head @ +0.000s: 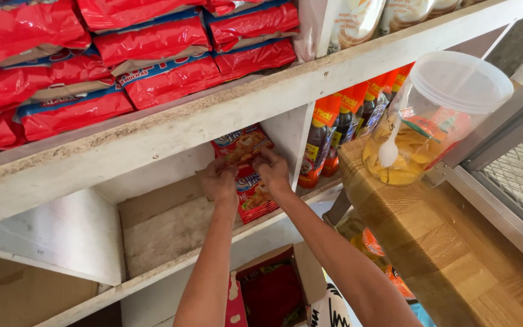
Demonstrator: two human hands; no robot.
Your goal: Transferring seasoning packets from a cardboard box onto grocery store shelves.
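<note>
Both my hands are in the white shelf's (171, 130) lower compartment: my left hand (220, 181) and right hand (271, 169) pinch the tops of red snack packets (250, 175) standing upright against the divider, with sauce bottles (322, 136) beyond it

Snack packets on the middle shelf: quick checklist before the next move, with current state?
1. Both hands on the packets: ok. Left hand and right hand grip the tops of the red snack packets.
2. Packets upright against the white divider: ok, standing on edge.
3. Free room on the shelf board left of the packets: ok, bare wood shows.
4. Packets clear of the sauce bottles: ok, the divider stands between.
5. Open cardboard box below within reach: ok, directly under the arms.
6. How many packets are left in the box: cannot tell.
</note>
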